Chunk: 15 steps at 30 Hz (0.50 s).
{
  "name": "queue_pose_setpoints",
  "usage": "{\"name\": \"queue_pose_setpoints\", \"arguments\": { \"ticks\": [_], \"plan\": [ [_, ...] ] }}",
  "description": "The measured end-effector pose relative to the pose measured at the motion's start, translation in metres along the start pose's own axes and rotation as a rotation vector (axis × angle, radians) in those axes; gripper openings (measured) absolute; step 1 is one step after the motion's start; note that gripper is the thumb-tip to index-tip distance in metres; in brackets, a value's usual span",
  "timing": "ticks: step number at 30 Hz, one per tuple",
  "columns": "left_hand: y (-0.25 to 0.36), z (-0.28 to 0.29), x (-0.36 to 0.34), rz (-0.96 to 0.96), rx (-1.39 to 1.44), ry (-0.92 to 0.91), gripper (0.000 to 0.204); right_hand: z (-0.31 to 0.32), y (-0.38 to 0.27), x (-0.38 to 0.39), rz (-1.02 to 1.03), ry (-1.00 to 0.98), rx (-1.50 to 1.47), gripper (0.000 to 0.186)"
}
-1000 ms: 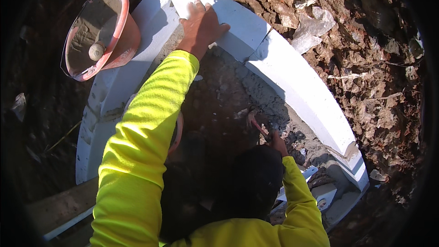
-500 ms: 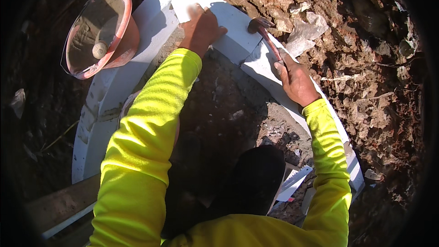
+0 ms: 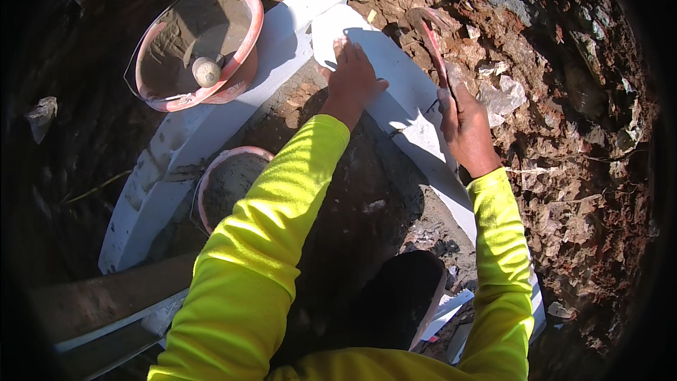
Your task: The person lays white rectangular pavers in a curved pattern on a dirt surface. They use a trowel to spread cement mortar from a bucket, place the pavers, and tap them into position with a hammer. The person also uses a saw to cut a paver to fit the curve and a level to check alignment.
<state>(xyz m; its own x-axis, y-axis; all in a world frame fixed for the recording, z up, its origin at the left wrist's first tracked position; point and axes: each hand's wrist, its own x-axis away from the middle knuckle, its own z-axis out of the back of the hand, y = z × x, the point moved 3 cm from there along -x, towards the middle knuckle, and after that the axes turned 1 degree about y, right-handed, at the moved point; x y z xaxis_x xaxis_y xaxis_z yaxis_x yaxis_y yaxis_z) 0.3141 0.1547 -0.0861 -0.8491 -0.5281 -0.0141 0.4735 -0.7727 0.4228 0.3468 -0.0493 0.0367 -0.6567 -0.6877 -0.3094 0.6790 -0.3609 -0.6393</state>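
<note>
White block [image 3: 398,74] sits at the top bend of a curved run of pale blocks, laid down in a dirt pit. The left hand [image 3: 352,85] is spread out on it near its left end, fingers forward and palm down, not gripping anything, just resting there. The right hand [image 3: 465,127] has its fingers wrapped round the handle of a reddish hammer [image 3: 433,49], held head up, just off the block's right end. From this angle I can't tell if the hammer head touches the dirt behind it.

Next block [image 3: 434,155] along butts up on the right, partly under the right hand's shadow. Over on the left there's another pale stretch [image 3: 204,127], with a big reddish bucket [image 3: 255,25] of grey mortar beside it, tilted a bit, a round-ended handle [image 3: 206,71] poking out. Smaller bucket [image 3: 243,150] sits inside the curve, half behind the left sleeve [image 3: 264,233]. Down low by the right sleeve [image 3: 501,268] there's a white toothed blade [image 3: 447,310], mostly tucked away.
</note>
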Motion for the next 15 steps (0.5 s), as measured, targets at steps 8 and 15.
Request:
{"name": "queue_pose_setpoints", "arguments": {
  "ticks": [8,15],
  "plan": [
    [0.013,0.006,0.005,-0.010,-0.101,-0.034,0.101,-0.077,0.027,-0.097,0.108,-0.157,0.253,0.028],
    [0.002,0.004,0.005,-0.040,-0.123,0.019,0.103,-0.087,-0.009,-0.113,0.099,-0.017,0.100,0.021]
  ]
}}
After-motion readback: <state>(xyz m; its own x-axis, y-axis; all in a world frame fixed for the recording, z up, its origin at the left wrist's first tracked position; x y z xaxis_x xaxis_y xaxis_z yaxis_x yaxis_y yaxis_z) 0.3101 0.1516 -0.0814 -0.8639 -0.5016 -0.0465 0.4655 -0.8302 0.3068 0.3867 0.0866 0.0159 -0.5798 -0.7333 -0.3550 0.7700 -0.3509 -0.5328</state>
